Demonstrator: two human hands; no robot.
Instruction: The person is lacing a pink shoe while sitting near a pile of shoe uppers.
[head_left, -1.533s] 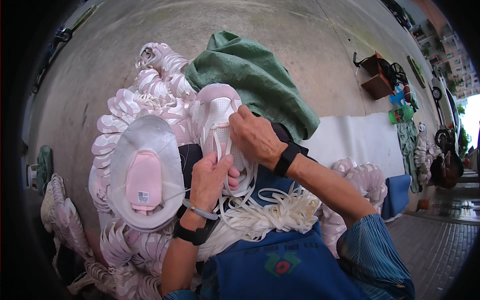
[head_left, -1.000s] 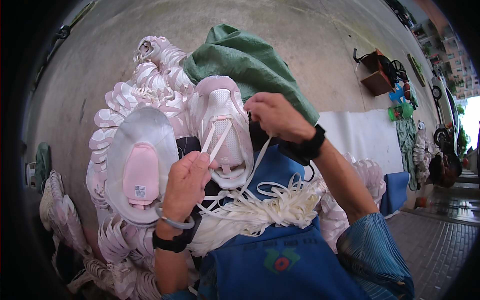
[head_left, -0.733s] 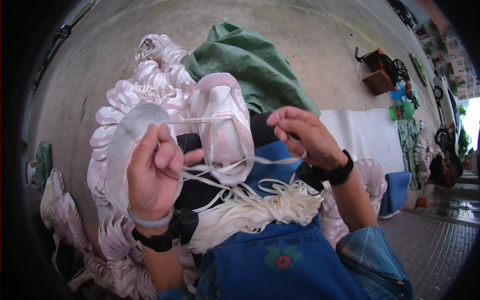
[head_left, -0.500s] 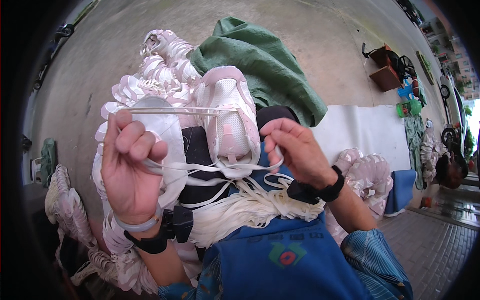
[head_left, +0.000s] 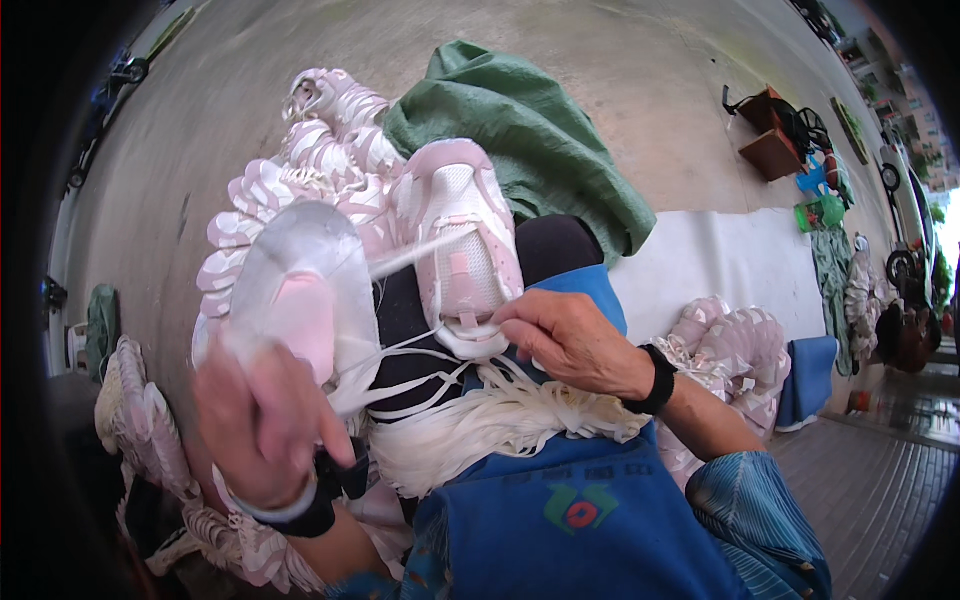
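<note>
Concrete ground (head_left: pixel 640 130) lay all around. Near, the left hand (head_left: pixel 265 425) was too blurred to read its fingers; the right hand (head_left: pixel 575 340) curled its fingers, any pinch unclear, tips beside the near right edge of the pink-and-white sneaker (head_left: pixel 455 200). Beyond sat a green sack (head_left: pixel 520 125).

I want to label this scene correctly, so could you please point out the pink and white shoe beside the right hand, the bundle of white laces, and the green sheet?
Shoe (head_left: pixel 457 264): head view, on its tongue.
Bundle of laces (head_left: pixel 500 434): head view, on its middle strands.
Green sheet (head_left: pixel 530 140): head view, on its creased middle.
</note>
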